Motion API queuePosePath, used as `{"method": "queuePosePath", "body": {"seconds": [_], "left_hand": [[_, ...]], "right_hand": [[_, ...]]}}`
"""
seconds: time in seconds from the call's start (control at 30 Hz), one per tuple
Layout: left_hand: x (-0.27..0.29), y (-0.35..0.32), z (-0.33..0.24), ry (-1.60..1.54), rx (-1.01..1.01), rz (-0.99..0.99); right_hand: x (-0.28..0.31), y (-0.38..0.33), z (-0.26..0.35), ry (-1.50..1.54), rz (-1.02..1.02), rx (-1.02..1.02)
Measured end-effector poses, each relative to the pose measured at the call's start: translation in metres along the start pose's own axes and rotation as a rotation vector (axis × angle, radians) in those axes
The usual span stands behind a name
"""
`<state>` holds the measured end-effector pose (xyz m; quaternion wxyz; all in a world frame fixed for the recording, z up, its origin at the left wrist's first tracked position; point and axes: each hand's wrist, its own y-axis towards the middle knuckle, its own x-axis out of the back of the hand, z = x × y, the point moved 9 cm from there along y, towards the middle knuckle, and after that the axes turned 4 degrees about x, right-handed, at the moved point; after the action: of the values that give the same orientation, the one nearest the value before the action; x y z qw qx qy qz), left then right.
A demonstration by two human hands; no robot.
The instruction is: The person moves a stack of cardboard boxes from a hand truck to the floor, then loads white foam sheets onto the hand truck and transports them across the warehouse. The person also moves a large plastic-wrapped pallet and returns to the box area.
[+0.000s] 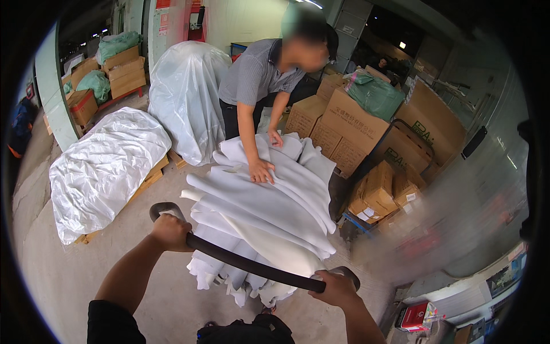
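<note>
A dark, padded cart handle [252,265] crosses in front of me, curving back at both ends. Near its left end my left hand [172,232] is wrapped round the bar. My right hand [337,288] grips it close to the right bend. Just beyond the bar lies a tall heap of white sheet material [269,200], loosely folded in layers, its edges hanging toward me. Whatever bears the heap is hidden under it. A co-worker [260,74] in a grey short-sleeved shirt leans over the far side, one hand pressed on the top sheets.
At the left, a low pallet load under white plastic [109,166] sits beside a taller wrapped load [189,97]. Stacked cardboard boxes [349,123] with a green bag [372,92] stand at the far right. A translucent plastic curtain [458,206] hangs along the right.
</note>
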<state>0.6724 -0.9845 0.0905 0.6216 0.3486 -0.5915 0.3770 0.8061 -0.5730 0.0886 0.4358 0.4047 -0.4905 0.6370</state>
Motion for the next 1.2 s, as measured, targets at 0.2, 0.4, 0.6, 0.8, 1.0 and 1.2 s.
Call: {"method": "queuePosePath", "body": {"seconds": [0.2, 0.4, 0.6, 0.8, 1.0, 1.2], "left_hand": [[0.003, -0.003, -0.002, 0.007, 0.031, 0.091], [0.011, -0.007, -0.004, 0.002, 0.032, 0.041], [0.006, -0.005, -0.002, 0.0, 0.032, 0.041], [0.005, -0.003, -0.003, 0.026, 0.045, 0.084], [0.006, -0.002, -0.002, -0.008, 0.049, 0.052], [0.003, -0.001, 0.0, -0.032, 0.044, 0.017]], "right_hand": [[-0.011, -0.001, -0.006, -0.124, 0.164, -0.178], [-0.004, -0.004, -0.001, -0.171, 0.044, -0.171], [0.0, -0.008, 0.0, -0.163, -0.013, -0.186], [0.005, -0.01, 0.005, -0.18, -0.049, -0.159], [0.0, -0.007, 0.003, -0.19, -0.014, -0.145], [0.006, -0.007, 0.001, -0.2, -0.118, -0.134]]}}
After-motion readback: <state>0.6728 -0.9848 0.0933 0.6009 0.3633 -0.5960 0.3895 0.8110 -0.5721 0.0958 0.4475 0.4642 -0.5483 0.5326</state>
